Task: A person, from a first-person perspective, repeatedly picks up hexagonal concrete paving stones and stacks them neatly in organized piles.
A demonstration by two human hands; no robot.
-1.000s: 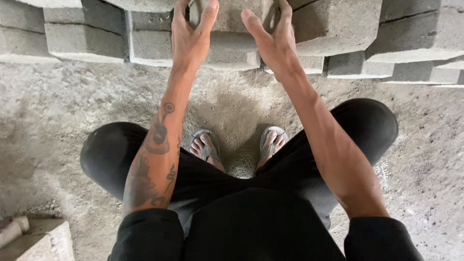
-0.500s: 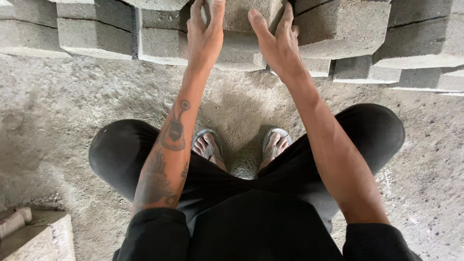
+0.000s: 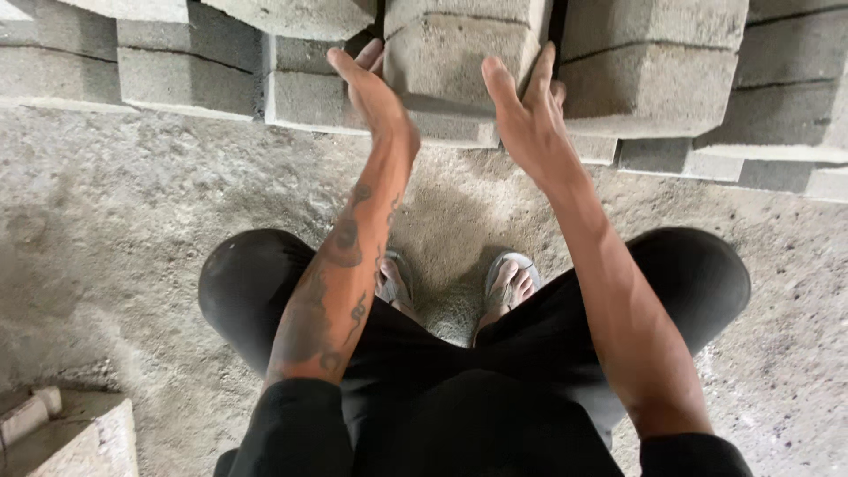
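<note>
I squat facing a stack of grey concrete blocks. One concrete block (image 3: 464,53) juts out of the row at top centre. My left hand (image 3: 375,93), on a tattooed forearm, presses its fingers against the block's left side. My right hand (image 3: 530,124) has its fingers on the block's right side, at the dark gap next to the neighbouring block (image 3: 654,66). The block is clamped between the two hands, with both palms partly short of its front face. My feet in sandals (image 3: 508,283) stand on the ground below.
More concrete blocks (image 3: 190,79) run left and right along the top of the view, stacked in layers. The ground (image 3: 132,230) is rough, sandy concrete. Another block corner (image 3: 71,437) lies at the bottom left beside my knee.
The view has tilted so the stack sits lower in the frame. Both hands stay on the sides of the middle block, which now looks nearer to me.
</note>
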